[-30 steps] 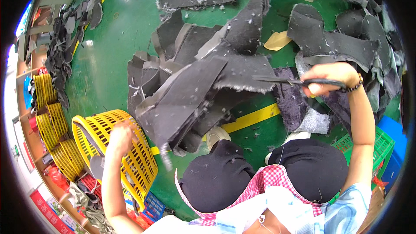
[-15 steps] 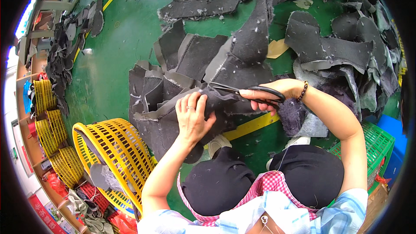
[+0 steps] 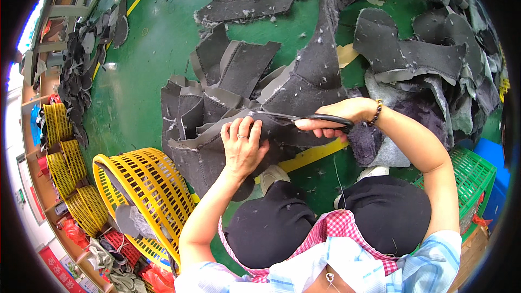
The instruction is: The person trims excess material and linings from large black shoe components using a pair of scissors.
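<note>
Black-handled scissors [image 3: 325, 119] sit in my right hand [image 3: 339, 115], fingers wrapped through the loops. Their blades point left and look nearly closed, lying along an edge of the dark grey stitched fabric [image 3: 304, 88]. My left hand [image 3: 242, 142] rests on that fabric near the blade tips, its fingers bent over the edge; the fingertips seem to press the material, though their undersides are hidden. The joined fabric panels spread over the floor in front of my knees, with pale trimmed edges and bits of lint on them.
A tipped yellow basket [image 3: 157, 184] stands at my left with scraps inside. More fabric pieces [image 3: 412, 57] are piled at the right and far side. A green crate [image 3: 467, 176] is by my right elbow. Smaller yellow baskets [image 3: 57, 122] line the left wall.
The scissor blades have come closer together, and my right hand has shifted slightly left. The fabric panel at the blades has moved a little. My left hand stays nearly in place.
</note>
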The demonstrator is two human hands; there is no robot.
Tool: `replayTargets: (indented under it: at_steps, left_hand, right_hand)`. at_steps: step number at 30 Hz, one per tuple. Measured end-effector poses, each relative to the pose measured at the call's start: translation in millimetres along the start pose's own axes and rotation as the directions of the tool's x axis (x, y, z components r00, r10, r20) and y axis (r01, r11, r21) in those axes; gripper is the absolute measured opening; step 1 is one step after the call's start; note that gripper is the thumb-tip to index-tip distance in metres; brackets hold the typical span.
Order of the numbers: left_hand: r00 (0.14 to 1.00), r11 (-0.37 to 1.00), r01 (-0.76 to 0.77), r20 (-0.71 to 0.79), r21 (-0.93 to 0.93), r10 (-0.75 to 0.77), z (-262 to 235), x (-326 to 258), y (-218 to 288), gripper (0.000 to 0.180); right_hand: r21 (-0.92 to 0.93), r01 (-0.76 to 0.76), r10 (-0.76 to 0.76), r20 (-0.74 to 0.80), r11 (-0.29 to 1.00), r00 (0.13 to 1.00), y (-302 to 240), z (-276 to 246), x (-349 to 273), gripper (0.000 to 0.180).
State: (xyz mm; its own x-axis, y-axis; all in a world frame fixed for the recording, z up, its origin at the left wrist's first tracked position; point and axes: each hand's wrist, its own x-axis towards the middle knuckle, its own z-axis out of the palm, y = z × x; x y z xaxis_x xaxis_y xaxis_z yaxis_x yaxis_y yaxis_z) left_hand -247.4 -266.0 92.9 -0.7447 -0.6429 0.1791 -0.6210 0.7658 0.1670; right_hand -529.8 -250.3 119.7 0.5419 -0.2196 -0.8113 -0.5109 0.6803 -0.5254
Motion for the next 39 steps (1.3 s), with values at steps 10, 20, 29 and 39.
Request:
replayTargets:
  at_steps: [10, 20, 29, 39]
  left_hand:
    - [0.917, 0.976, 0.173, 0.382, -0.13, -0.112, -23, 81, 26, 0.053]
    - [0.803, 0.982, 0.136, 0.566, 0.132, -0.187, 10, 74, 22, 0.052]
    - [0.886, 0.98, 0.169, 0.42, 0.109, -0.199, 22, 52, 25, 0.057]
    - [0.887, 0.967, 0.249, 0.39, 0.046, -0.247, 32, 49, 25, 0.068]
  right_hand:
    - [0.381, 0.366, -0.216, -0.383, 0.849, 0.898, 39, 24, 22, 0.057]
    - [0.413, 0.438, -0.178, -0.533, 0.799, 0.827, 69, 19, 18, 0.07]
    - [-0.191, 0.254, -0.217, -0.973, 0.948, 0.079, 130, -60, 61, 0.048]
    - [-0.403, -0.129, -0.415, -0.905, 0.906, -0.09, 86, -69, -24, 0.052]
